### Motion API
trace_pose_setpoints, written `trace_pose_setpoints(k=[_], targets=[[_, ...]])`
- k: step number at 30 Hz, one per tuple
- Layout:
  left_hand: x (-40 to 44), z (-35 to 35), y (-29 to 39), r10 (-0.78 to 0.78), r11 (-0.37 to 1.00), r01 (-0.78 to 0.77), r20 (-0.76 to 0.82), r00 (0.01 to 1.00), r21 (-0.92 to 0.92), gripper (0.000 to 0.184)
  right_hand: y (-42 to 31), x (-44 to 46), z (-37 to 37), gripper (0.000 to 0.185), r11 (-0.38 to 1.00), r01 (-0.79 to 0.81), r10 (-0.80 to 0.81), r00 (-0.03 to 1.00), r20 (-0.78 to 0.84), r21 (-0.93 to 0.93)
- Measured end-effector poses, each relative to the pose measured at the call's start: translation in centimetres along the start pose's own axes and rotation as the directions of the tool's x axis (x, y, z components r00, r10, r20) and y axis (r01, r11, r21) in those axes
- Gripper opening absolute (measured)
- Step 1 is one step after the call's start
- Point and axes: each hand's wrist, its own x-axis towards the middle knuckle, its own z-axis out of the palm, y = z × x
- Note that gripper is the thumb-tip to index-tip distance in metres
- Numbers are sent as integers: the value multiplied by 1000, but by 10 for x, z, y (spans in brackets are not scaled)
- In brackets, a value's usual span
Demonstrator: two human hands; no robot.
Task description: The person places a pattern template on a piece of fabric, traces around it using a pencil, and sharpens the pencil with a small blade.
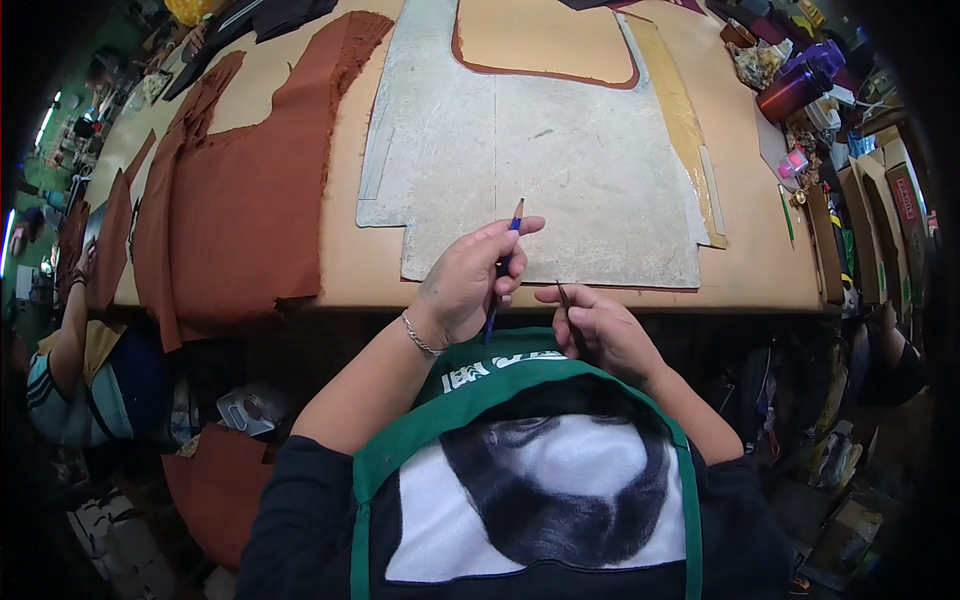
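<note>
My left hand (462, 278), with a chain bracelet at its wrist, is closed round a blue pencil (516, 222) whose sharpened tip points up and away from me. Lower and to the right, my right hand (612, 335) grips a slim dark pointed tool (564, 298); its exact kind is unclear. The two hands are apart, just over the table's near edge. Beyond them a large grey-white pattern board (560, 180) lies flat, with a brown rim showing along parts of its edge.
Rust-brown leather (245, 220) covers the left of the table (765, 260) and hangs over its front. At far left, another person's hand (85, 262) touches more leather. On the right are a purple bottle (795, 90), a green pencil (787, 215) and cardboard boxes (905, 200).
</note>
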Motion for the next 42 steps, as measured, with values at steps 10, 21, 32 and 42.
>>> trace_pose_setpoints(k=[10, 21, 32, 42], targets=[[-5, 5, -11, -30, 988, 35, -31, 999, 149, 18, -28, 42, -3, 15, 826, 279, -327, 945, -13, -490], [3, 2, -20, 89, 879, -66, -26, 996, 473, 23, -24, 54, -7, 16, 839, 230, -284, 958, -35, -494], [8, -2, -26, 228, 771, -107, -115, 967, 628, 41, -20, 54, -3, 15, 812, 306, -388, 919, -68, -497], [7, 2, -27, 273, 762, -227, 17, 962, 606, 34, -15, 56, -8, 15, 856, 276, -324, 945, -39, -436]])
